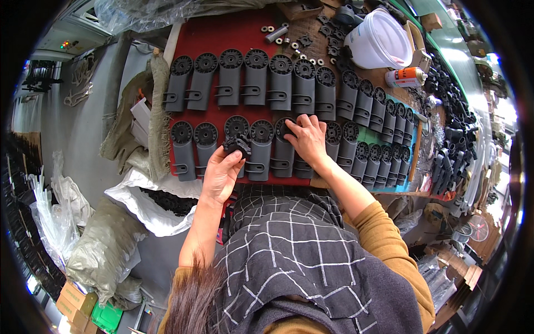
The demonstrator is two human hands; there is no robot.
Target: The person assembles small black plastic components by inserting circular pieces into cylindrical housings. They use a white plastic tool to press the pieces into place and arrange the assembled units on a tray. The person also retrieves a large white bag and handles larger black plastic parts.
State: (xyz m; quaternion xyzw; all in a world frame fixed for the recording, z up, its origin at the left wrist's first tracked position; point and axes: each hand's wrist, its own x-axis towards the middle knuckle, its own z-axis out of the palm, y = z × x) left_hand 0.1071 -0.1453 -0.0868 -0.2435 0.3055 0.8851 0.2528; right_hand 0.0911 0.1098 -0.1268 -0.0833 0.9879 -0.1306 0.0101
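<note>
Two rows of dark grey plastic tubes with round, slotted heads lie across the work table. Over the near row, my left hand point(220, 173) is closed on several black toothed plastic discs point(236, 147), held between thumb and fingers. My right hand point(309, 139) reaches to the round head of a grey plastic tube point(282, 149) in the same row. Its fingers are bent and pressed together at that head; whatever is under the fingertips is hidden. Behind the near row lies the far row, with one grey tube point(256, 78) among several.
Red cloth point(208, 34) covers part of the table. At the back right stand a white bucket point(381, 40) and an orange-and-white spray can point(406, 77). Small metal rings point(295, 45) and loose black parts are scattered behind the rows. A white sack point(158, 214) of black parts sits at the left.
</note>
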